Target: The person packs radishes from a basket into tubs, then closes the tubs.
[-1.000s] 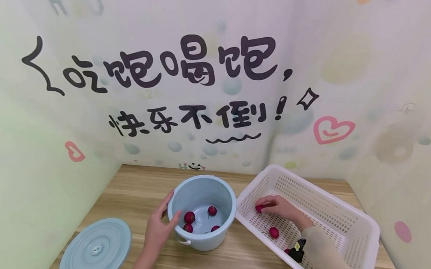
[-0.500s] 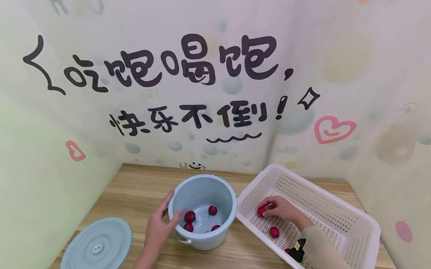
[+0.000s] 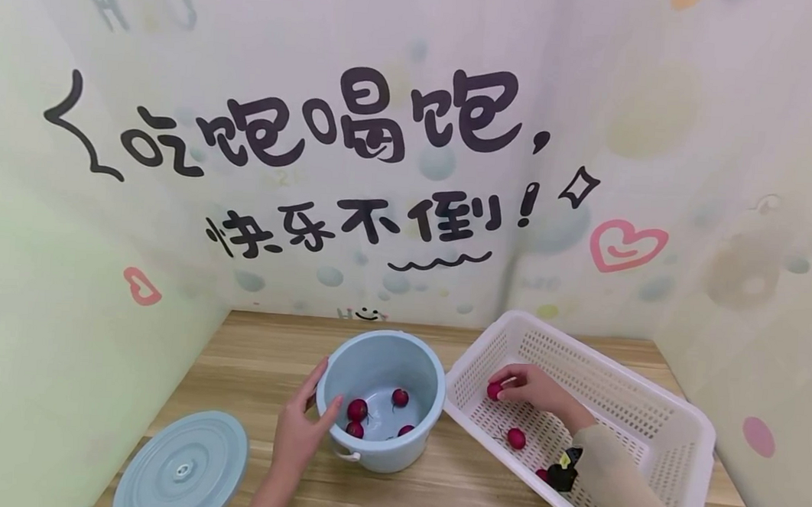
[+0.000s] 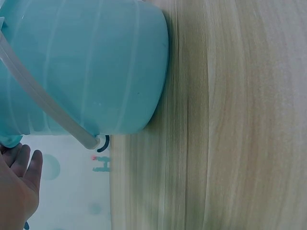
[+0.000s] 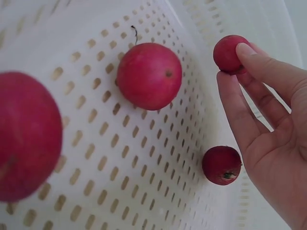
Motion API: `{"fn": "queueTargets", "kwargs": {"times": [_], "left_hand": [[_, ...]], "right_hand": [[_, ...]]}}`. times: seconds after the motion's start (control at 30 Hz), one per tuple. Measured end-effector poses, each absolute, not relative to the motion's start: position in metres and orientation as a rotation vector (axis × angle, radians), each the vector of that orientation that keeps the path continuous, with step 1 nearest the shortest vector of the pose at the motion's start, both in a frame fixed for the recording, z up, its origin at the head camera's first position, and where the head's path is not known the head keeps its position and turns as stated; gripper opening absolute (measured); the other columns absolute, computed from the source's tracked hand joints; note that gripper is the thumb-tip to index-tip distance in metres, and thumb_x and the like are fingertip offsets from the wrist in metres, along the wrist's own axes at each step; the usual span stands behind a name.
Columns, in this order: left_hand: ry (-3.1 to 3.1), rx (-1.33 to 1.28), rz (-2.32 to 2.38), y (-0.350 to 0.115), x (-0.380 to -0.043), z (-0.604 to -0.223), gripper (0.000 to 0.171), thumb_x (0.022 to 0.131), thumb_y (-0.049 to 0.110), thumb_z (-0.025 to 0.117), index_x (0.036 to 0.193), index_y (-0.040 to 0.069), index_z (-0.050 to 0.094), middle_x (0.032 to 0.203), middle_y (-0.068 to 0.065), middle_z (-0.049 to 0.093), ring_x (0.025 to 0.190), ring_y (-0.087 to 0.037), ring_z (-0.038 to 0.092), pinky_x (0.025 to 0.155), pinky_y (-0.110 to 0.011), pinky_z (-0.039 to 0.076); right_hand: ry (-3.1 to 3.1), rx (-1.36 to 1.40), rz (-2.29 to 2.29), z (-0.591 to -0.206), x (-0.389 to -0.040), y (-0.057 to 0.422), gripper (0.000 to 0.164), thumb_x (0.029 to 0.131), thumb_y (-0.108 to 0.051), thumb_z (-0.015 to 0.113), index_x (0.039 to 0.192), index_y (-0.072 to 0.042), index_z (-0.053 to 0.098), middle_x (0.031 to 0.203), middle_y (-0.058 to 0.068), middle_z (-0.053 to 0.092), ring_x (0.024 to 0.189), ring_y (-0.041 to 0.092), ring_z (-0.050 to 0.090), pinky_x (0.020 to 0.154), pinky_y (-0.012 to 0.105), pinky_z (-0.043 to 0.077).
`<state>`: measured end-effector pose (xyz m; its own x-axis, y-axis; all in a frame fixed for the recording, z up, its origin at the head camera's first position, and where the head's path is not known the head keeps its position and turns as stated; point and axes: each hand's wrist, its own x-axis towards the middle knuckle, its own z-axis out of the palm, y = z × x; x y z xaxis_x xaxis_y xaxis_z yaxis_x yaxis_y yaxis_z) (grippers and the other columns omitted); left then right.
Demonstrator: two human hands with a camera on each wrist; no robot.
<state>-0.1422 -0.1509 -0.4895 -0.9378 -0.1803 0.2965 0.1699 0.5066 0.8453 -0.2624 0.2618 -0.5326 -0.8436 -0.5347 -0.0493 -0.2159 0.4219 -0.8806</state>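
Note:
My right hand pinches a small red radish between thumb and fingertips, inside the white perforated basket. Below that hand in the right wrist view lies another radish, its cut stem end showing. Two more radishes, a round one with a thin root and a large near one, rest on the basket floor. My left hand holds the light blue bucket at its left rim, thumb at the rim and fingers along the outside. Several radishes, one at the back, lie inside the bucket.
A round blue lid lies on the wooden table left of the bucket. The bucket's pale handle hangs down its side. The basket's near-left corner stands close to the bucket. A printed wall closes off the back.
My right hand has shifted slightly right and up with the radish between its fingertips. The left hand and bucket stay in place.

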Motion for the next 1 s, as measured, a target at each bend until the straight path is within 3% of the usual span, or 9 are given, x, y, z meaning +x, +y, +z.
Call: {"fn": "queueTargets", "kwargs": {"times": [0.23, 0.6, 0.77, 1.0], "left_hand": [[-2.416, 0.019, -1.407, -0.151, -0.142, -0.49, 0.062, 0.09, 0.019, 0.073, 0.147, 0.015, 0.05, 0.15, -0.011, 0.052, 0.133, -0.034, 0.056, 0.105, -0.048, 0.052], [-2.42, 0.028, -1.412, -0.151, -0.141, -0.489, 0.062, 0.09, 0.018, 0.073, 0.147, 0.015, 0.05, 0.15, -0.011, 0.052, 0.133, -0.034, 0.055, 0.105, -0.048, 0.051], [-2.412, 0.017, -1.411, -0.151, -0.141, -0.489, 0.062, 0.09, 0.018, 0.073, 0.147, 0.015, 0.05, 0.15, -0.012, 0.052, 0.133, -0.035, 0.055, 0.104, -0.049, 0.051], [-2.402, 0.008, -1.408, -0.152, -0.142, -0.491, 0.062, 0.089, 0.017, 0.073, 0.147, 0.015, 0.05, 0.149, -0.012, 0.053, 0.132, -0.035, 0.056, 0.104, -0.048, 0.052]], "right_hand": [[2.334, -0.627, -1.416, -0.523, -0.261, 0.262, 0.029, 0.092, -0.014, 0.07, 0.118, 0.0, 0.068, 0.111, 0.02, 0.071, 0.088, 0.006, 0.065, 0.073, 0.02, 0.055], [2.336, -0.617, -1.448, -0.498, -0.258, 0.252, 0.029, 0.092, -0.017, 0.07, 0.118, -0.005, 0.068, 0.112, 0.015, 0.072, 0.101, 0.016, 0.069, 0.086, 0.018, 0.057], [2.361, -0.625, -1.437, -0.487, -0.257, 0.246, 0.031, 0.092, -0.022, 0.071, 0.12, -0.008, 0.068, 0.114, 0.013, 0.072, 0.104, 0.019, 0.068, 0.09, 0.024, 0.059], [2.336, -0.669, -1.463, -0.469, -0.253, 0.231, 0.03, 0.093, -0.022, 0.071, 0.12, -0.011, 0.068, 0.114, 0.012, 0.072, 0.106, 0.018, 0.068, 0.09, 0.023, 0.059]]}}
